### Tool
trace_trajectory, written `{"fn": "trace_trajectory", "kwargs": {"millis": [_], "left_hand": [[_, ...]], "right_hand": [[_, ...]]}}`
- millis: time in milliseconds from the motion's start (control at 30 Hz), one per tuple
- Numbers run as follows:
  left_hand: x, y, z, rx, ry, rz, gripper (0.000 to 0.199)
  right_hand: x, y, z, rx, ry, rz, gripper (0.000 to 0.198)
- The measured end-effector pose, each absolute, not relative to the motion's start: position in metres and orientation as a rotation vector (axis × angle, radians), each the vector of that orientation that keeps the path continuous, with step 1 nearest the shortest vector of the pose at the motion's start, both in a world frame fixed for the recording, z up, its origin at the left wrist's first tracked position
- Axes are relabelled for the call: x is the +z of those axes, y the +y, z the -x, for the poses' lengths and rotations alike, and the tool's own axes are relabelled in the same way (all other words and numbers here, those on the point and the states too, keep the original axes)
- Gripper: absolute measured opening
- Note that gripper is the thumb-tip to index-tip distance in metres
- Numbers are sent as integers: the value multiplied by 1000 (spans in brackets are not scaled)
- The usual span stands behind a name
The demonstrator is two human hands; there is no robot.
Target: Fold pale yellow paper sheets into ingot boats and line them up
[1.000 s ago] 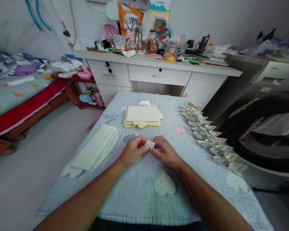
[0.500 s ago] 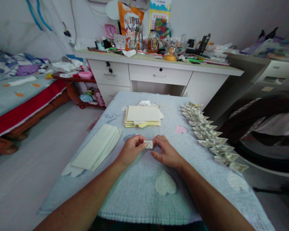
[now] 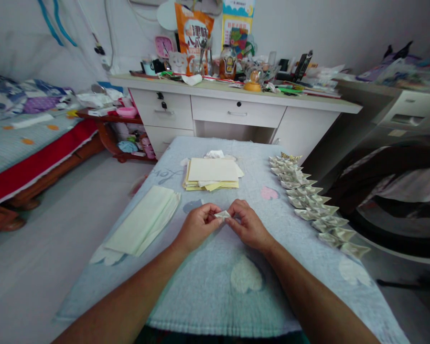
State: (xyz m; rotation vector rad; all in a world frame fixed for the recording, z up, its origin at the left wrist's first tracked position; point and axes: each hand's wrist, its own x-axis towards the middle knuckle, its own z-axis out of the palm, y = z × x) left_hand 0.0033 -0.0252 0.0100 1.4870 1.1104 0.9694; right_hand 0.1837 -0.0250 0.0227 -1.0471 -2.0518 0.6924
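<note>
A small folded paper, whitish and roughly triangular on top, is pinched between both hands just above the cloth. My left hand is closed on its left corner with thumb and fingers. On the right corner, my right hand grips it the same way. Beyond the hands lies a stack of cream and yellow paper sheets. To the left rests a pile of pale green paper. Along the table's right side runs a row of folded paper boats, several of them, set close together.
A blue patterned cloth covers the table. Behind it stands a white desk crowded with jars, a bag and a pink clock. A washing machine is at the right, a bed at the left.
The folded paper has gone from a small rectangle to a triangular shape. My right hand's thumb has moved up and in, closing on the paper's right corner.
</note>
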Motion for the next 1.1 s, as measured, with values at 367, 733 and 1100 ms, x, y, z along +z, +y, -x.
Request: {"fn": "trace_trajectory", "kwargs": {"millis": [367,733,1100], "left_hand": [[7,-25,-5,1072,1200,-1995,13],[2,-24,-3,809,1374,-2413,17],[3,-24,3,667,1277,-2478,15]], "right_hand": [[17,-26,-178,446,-2134,1118,15],[11,-24,-174,-23,-2456,1150,10],[12,-27,-178,-19,-2539,1159,9]]}}
